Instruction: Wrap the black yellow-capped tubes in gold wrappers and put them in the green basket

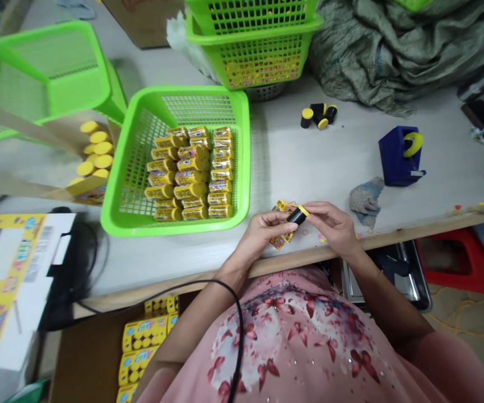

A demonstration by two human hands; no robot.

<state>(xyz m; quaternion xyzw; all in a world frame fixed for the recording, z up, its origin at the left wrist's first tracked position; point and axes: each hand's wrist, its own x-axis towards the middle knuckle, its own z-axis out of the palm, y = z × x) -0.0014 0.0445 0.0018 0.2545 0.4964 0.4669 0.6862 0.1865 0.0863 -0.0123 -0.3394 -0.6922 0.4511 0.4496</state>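
Observation:
A small black canister with a yellow cap (297, 216) is held tilted between my two hands near the table's front edge. My left hand (266, 228) pinches its black lower end. With thumb and fingertips, my right hand (330, 223) grips the yellow cap end. Beneath them lie colourful printed wrappers (278, 240), partly hidden by the hands and canister. Several more black canisters (320, 118) with yellow caps sit farther back on the table. Left of my hands, a green basket (242, 196) holds rows of canisters in shiny yellow printed wrap (191, 177).
A blue tape dispenser (393, 154) and a crumpled grey cloth (366, 201) are at right. Stacked green baskets (254, 36) and a grey woven sack (376, 61) stand behind. Another green basket (103, 73) and a box of yellow-capped canisters (94, 151) are left. A black cable (240, 330) crosses my lap.

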